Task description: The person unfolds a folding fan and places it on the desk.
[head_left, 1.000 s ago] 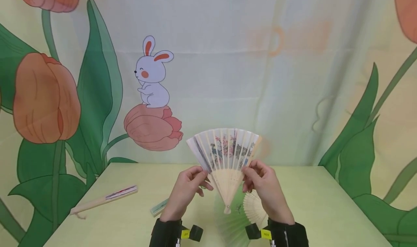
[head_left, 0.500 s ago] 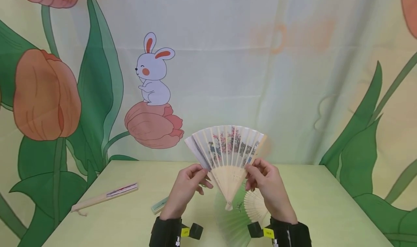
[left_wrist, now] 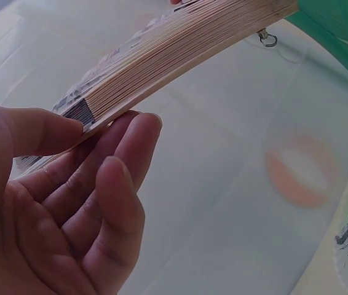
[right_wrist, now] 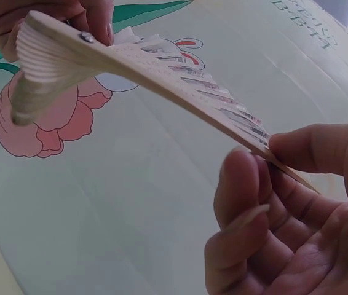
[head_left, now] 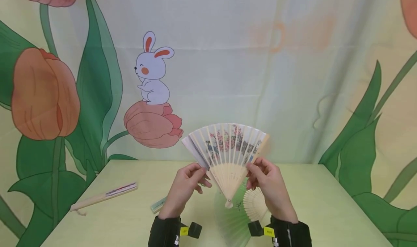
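Observation:
A folding fan (head_left: pixel 228 145) with pale ribs and a printed blossom scene is spread partway between my hands, raised above the table with its pivot end downward. My left hand (head_left: pixel 185 189) pinches its left outer rib between thumb and fingers. On the other side, my right hand (head_left: pixel 267 183) pinches the right outer rib the same way. Seen in the left wrist view, the ribs of the folding fan (left_wrist: pixel 168 55) lie stacked close near the thumb. In the right wrist view the folding fan (right_wrist: pixel 180 101) shows its metal pivot and fanned rib ends.
A closed fan (head_left: pixel 104 197) with a tassel lies at the table's left. A small green-topped box-like item (head_left: pixel 158 205) is partly hidden by the left wrist. Beneath the held fan lie an open green fan (head_left: pixel 232 225) and a small cream fan (head_left: pixel 255 205). A printed curtain (head_left: pixel 228 59) hangs behind.
The fan has spread wider, its right edge moving right with my right hand. My left hand keeps its pinch on the left rib with little movement. The head view has shifted slightly.

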`<state>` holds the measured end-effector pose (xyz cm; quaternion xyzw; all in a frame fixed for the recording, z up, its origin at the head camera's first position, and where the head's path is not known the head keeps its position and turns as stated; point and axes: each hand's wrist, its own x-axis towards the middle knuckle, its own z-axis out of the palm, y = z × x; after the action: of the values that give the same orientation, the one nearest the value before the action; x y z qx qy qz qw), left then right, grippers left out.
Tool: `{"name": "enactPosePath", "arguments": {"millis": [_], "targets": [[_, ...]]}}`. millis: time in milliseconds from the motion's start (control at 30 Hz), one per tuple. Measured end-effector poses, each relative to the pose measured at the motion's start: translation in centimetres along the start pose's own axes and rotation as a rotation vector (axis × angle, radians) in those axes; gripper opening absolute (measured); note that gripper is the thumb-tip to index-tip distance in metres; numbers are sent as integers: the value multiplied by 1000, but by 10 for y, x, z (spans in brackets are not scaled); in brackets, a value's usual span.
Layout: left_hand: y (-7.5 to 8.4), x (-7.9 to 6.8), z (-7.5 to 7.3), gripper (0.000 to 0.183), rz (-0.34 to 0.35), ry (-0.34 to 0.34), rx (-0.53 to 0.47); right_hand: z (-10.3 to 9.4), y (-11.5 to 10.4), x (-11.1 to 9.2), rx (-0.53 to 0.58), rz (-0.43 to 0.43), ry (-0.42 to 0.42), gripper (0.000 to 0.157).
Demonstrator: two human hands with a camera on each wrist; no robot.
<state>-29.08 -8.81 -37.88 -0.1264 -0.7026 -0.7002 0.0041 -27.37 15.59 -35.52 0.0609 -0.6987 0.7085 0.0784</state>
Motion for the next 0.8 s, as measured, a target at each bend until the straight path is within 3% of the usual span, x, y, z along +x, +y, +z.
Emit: {"name": "enactPosePath", "arguments": {"millis": [800], "targets": [[-2, -1, -9, 25, -2, 12, -27, -3, 2, 0, 46, -45, 79, 21]]}}
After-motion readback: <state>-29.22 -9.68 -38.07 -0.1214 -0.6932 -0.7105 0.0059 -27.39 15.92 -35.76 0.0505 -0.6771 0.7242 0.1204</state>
